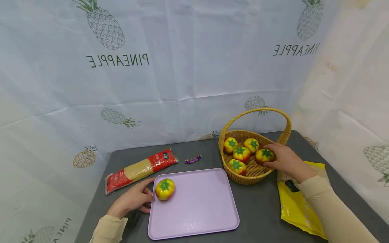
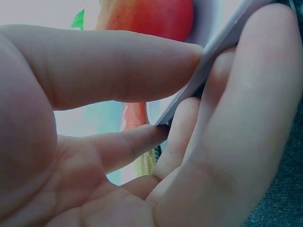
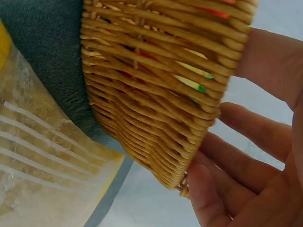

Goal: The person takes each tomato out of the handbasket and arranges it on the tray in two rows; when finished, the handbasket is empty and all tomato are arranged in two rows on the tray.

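Observation:
A lilac tray (image 1: pixel 197 206) lies on the table, with one yellow-and-red persimmon (image 1: pixel 165 189) near its upper left corner. At the tray's left edge is my left hand (image 1: pixel 136 199); its thumb (image 2: pixel 142 66) lies over the rim and the other fingers are beneath, pinching it. A wicker basket (image 1: pixel 226 164) with a tall handle holds several similar persimmons with green leaf tops. My right hand (image 1: pixel 287 161) reaches over its right rim, thumb and fingers around the rightmost persimmon (image 1: pixel 263 156). In the right wrist view the basket wall (image 3: pixel 156 94) hides that fruit almost wholly.
A red-ended pack of noodles (image 1: pixel 139 171) lies behind the tray's left side. Near the back lies a small purple-wrapped candy (image 1: pixel 192 159). Under my right forearm is a yellow bag (image 1: pixel 294 209). A pineapple-print cloth (image 1: pixel 188 67) hangs behind the dark table (image 1: pixel 255 216).

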`<state>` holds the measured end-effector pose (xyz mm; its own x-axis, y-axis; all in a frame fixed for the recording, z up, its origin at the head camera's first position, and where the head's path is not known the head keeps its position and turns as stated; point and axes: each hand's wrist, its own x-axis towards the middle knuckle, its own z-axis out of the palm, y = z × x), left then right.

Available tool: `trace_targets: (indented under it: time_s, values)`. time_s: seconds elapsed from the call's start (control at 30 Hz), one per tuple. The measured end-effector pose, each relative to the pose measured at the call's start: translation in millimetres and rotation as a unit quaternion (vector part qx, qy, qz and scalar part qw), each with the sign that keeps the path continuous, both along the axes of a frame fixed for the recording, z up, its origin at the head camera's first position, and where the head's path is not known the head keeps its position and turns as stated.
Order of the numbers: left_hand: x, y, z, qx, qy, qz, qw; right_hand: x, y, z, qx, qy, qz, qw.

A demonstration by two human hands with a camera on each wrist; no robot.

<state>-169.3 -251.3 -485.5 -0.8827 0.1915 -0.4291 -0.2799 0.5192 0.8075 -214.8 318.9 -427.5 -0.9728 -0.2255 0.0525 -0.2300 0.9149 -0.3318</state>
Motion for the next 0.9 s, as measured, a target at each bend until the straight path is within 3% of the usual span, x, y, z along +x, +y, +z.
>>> trace_targets:
  time_s: [0.2, 0.57, 0.9]
  values:
    - [0.2, 1.0, 1.0, -0.009, -0.006, 0.014, 0.9998, -7.9, -1, -5.8, 0.02, -0.011, -0.009, 0.9997]
    - [0.7, -1.9, -0.1, -0.003, -0.005, 0.003, 1.0, -15.7, -6, -11.8, 0.062, 0.002, -0.016, 0.9979]
    - [-1.6, 0.7, -0.6, -0.017, -0.006, 0.018, 0.9997, -18.1, -5, -15.2, 0.064, 0.008, -0.019, 0.9977]
